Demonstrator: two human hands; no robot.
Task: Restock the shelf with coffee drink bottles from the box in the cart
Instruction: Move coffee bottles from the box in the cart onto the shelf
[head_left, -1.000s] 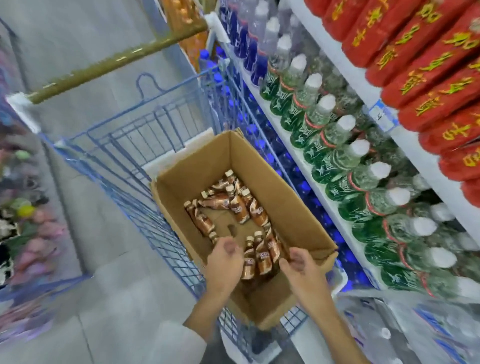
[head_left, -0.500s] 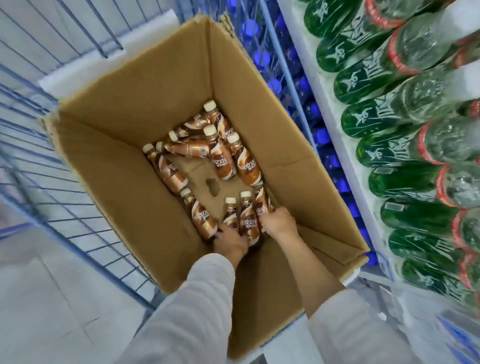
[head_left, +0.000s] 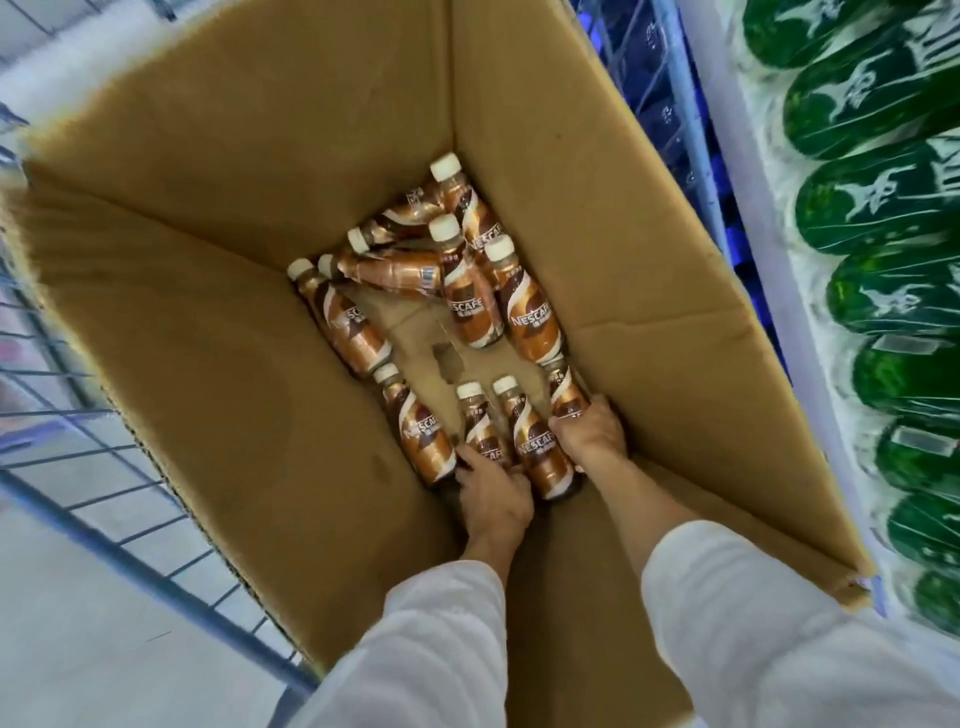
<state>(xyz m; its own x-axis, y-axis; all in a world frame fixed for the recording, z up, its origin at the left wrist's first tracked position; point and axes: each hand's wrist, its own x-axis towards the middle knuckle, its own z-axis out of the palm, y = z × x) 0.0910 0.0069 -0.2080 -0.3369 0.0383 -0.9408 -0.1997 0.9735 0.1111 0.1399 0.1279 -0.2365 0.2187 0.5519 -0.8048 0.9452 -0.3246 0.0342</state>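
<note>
Hands sank deeper | left hand (head_left: 493, 501) fingers wrap bottle (head_left: 480, 426) | right hand (head_left: 589, 434) wraps rightmost bottle (head_left: 563, 392) (lying)

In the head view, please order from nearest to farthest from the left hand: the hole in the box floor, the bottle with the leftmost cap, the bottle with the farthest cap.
1. hole in the box floor, just ahead of the left hand.
2. leftmost-cap bottle, farther back, along the left wall.
3. farthest-cap bottle, at the far end, right of centre.
</note>
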